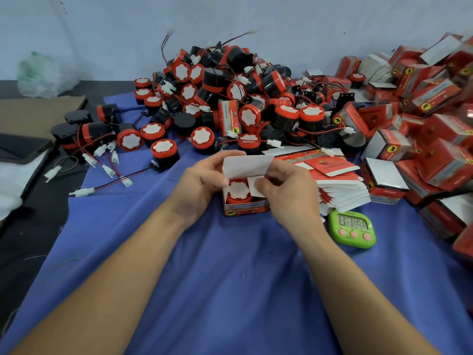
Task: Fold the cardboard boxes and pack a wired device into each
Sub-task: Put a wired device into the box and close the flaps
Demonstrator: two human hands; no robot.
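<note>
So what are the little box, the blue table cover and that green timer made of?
The box: thin printed card, glossy red outside, plain white inside; its flap curves. The blue cover: probably woven cloth, matte, wrinkled. The green timer: likely hard plastic, smooth, shiny.

The cloth was matt blue fabric, softly creased. The box at centre was thin card, printed red with a slight sheen outside and plain matt white inside its flaps. The device in it had a smooth red plastic rim and a dull white face, perhaps paper or foam. At 12 o'clock the pile showed semi-gloss black plastic bodies. At 4 o'clock the timer was glossy green plastic. At 10 o'clock the bag was thin translucent film.
</note>
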